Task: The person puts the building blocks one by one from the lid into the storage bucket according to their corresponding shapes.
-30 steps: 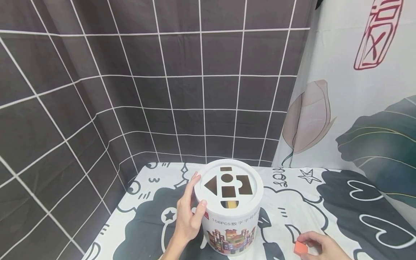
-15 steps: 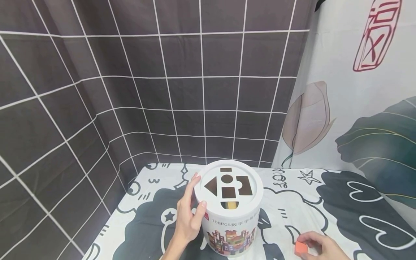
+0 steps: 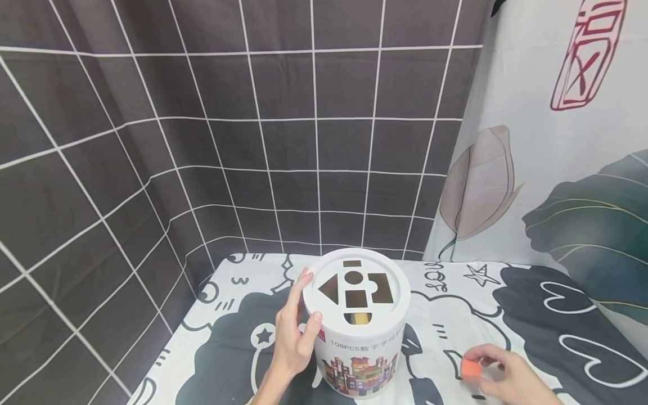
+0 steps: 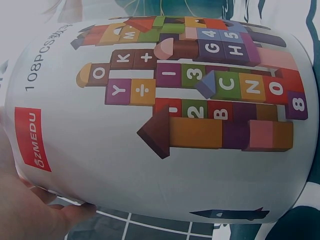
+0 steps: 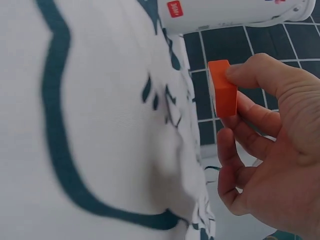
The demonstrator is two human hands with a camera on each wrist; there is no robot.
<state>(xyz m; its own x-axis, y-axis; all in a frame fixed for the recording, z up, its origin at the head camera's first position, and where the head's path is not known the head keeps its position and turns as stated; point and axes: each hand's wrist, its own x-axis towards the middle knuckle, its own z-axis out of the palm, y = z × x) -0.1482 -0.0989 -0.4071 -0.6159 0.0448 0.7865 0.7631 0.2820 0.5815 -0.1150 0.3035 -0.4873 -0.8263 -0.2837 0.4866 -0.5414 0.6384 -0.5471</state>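
Observation:
A white toy-block bucket (image 3: 360,349) stands upright on the patterned cloth, its lid (image 3: 329,315) cut with shaped holes. My left hand (image 3: 296,332) grips its left side near the lid, the thumb toward me and the fingers farther back along the rim. Printed coloured blocks cover the bucket wall (image 4: 165,170) in the left wrist view. To the right of the bucket, my right hand (image 3: 506,374) pinches a small orange block (image 3: 471,368) between thumb and fingers, close over the cloth. In the right wrist view the orange block (image 5: 223,90) shows a flat, angular side.
Something yellow (image 3: 361,319) shows through the lid's front hole. The white cloth (image 3: 430,332) with black drawings lies under everything. A dark grid curtain (image 3: 283,140) hangs at the back and left, and a pale leaf-print curtain (image 3: 536,169) at the right.
My right hand has moved slightly up and away from me with the orange block. The left hand and the bucket stay where they were.

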